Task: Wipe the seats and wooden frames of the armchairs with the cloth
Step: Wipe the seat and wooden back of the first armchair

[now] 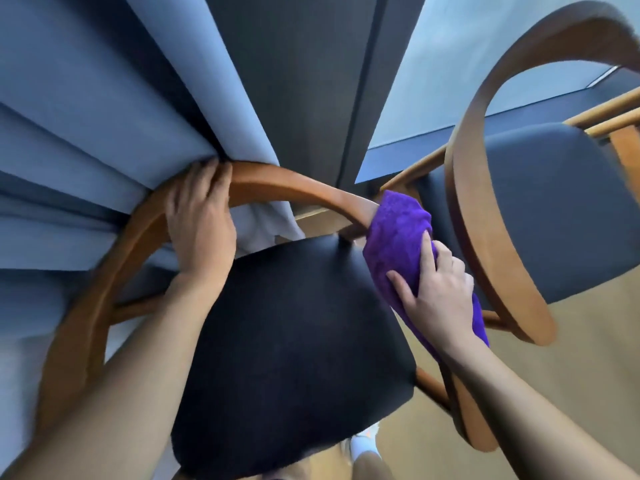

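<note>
An armchair with a dark seat (294,341) and a curved wooden frame (287,187) stands right below me. My left hand (199,220) grips the top of the frame's curved back rail. My right hand (440,292) presses a purple cloth (394,237) around the frame's right arm, fingers spread over the cloth. A second armchair (554,209) with the same dark seat and a wooden frame (485,237) stands close on the right.
Blue-grey curtains (86,116) hang against the near chair's back at left. A dark window post (311,81) and a window pane (467,64) lie behind. Tan floor (571,358) shows at the lower right. A white shoe (363,445) shows under the seat's front edge.
</note>
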Demonstrator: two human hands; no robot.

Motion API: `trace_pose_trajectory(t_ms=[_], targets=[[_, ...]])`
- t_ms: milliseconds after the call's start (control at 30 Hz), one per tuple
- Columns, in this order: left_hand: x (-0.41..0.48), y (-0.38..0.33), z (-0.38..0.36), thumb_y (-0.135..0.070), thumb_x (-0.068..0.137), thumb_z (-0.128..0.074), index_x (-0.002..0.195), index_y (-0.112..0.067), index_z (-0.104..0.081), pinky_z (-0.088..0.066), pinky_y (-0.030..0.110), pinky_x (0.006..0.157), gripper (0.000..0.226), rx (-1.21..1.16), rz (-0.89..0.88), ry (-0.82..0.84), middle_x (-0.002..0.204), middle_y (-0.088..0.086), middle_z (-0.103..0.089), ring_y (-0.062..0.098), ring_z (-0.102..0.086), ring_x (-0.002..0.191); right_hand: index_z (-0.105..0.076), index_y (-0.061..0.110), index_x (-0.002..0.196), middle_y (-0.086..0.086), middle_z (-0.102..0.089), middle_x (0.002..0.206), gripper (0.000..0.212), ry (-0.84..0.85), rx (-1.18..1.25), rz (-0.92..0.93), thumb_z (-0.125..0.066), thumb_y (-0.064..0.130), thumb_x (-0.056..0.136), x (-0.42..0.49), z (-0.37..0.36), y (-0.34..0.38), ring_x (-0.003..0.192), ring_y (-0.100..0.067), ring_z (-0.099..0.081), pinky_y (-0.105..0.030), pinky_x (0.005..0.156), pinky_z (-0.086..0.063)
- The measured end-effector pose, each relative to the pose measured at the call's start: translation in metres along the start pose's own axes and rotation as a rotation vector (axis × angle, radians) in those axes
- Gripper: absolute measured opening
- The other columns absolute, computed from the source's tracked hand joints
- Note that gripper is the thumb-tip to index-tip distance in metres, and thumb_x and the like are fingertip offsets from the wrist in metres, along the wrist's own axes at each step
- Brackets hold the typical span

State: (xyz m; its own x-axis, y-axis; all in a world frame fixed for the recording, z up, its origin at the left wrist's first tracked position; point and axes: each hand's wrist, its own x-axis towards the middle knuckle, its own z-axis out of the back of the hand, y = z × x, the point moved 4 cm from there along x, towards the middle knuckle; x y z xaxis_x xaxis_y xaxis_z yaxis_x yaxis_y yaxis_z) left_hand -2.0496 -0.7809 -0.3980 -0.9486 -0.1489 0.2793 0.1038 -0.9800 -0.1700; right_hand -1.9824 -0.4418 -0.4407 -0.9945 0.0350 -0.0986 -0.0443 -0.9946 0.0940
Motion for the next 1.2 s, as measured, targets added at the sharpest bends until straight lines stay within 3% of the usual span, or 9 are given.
trace_pose_trajectory(t_ms=[167,400,600,800,900,1033,1200], targets=[[0.000,-0.005,-0.010,0.004,0.093,-0.050,0.136,-0.007,-0.056,-0.039,0.048,0.109,0.045,-0.115,0.042,-0.052,0.143,0.011,-0.053,0.035,-0.044,0.135,-0.033,0.012,0.152,-0.017,-0.051,0.138,0.075,-0.015,-0.033,0.084,-0.046,0.060,0.096,0.047,0.004,0.043,0.113,-0.044,-0.052,-0.054,0.087,-0.044],[-0.001,-0.003,-0.007,0.002,0.094,-0.050,0.136,-0.011,-0.059,-0.040,0.040,0.109,0.045,-0.155,0.048,-0.060,0.142,0.007,-0.055,0.032,-0.047,0.134,-0.036,0.013,0.148,-0.010,-0.059,0.128,0.072,0.023,-0.004,0.366,-0.036,0.064,0.097,0.120,-0.005,0.153,0.111,-0.038,-0.056,-0.048,0.090,-0.042],[-0.004,-0.006,-0.004,0.001,0.091,-0.051,0.139,-0.014,-0.055,-0.043,0.042,0.107,0.050,-0.158,0.035,-0.042,0.144,0.005,-0.053,0.031,-0.044,0.137,-0.039,0.017,0.149,-0.008,-0.059,0.131,0.063,0.016,-0.025,0.345,-0.042,0.055,0.099,0.098,0.001,0.099,0.112,-0.037,-0.057,-0.047,0.091,-0.045],[-0.002,-0.005,0.003,0.002,0.087,-0.054,0.135,-0.013,-0.059,-0.043,0.044,0.108,0.051,-0.221,0.062,-0.025,0.142,0.007,-0.054,0.031,-0.046,0.134,-0.036,0.014,0.149,-0.012,-0.052,0.141,0.067,0.016,0.008,0.208,-0.038,0.059,0.100,0.062,0.004,0.045,0.116,-0.039,-0.054,-0.051,0.087,-0.047],[-0.003,0.001,0.010,-0.002,0.092,-0.055,0.124,-0.010,-0.065,-0.044,0.039,0.104,0.035,-0.299,0.078,-0.074,0.134,0.008,-0.058,0.029,-0.052,0.124,-0.040,0.012,0.145,-0.012,-0.055,0.137,0.071,0.004,0.032,0.191,-0.038,0.063,0.095,0.063,0.003,0.046,0.111,-0.039,-0.055,-0.049,0.084,-0.047],[-0.021,0.049,0.026,-0.019,0.098,-0.059,0.128,-0.012,-0.062,-0.045,0.037,0.094,0.031,-0.219,0.313,-0.123,0.125,0.010,-0.056,0.027,-0.052,0.114,-0.041,0.013,0.144,-0.011,-0.055,0.136,0.070,0.031,0.096,0.221,-0.041,0.064,0.096,0.075,0.007,0.054,0.114,-0.037,-0.055,-0.050,0.089,-0.045],[-0.024,0.056,0.025,-0.009,0.095,-0.059,0.127,-0.010,-0.065,-0.046,0.035,0.084,0.032,-0.161,0.323,-0.134,0.113,0.011,-0.060,0.029,-0.056,0.101,-0.045,0.011,0.142,-0.011,-0.059,0.128,0.066,0.041,0.105,0.390,-0.035,0.061,0.098,0.112,0.006,0.120,0.113,-0.038,-0.054,-0.049,0.091,-0.042]])
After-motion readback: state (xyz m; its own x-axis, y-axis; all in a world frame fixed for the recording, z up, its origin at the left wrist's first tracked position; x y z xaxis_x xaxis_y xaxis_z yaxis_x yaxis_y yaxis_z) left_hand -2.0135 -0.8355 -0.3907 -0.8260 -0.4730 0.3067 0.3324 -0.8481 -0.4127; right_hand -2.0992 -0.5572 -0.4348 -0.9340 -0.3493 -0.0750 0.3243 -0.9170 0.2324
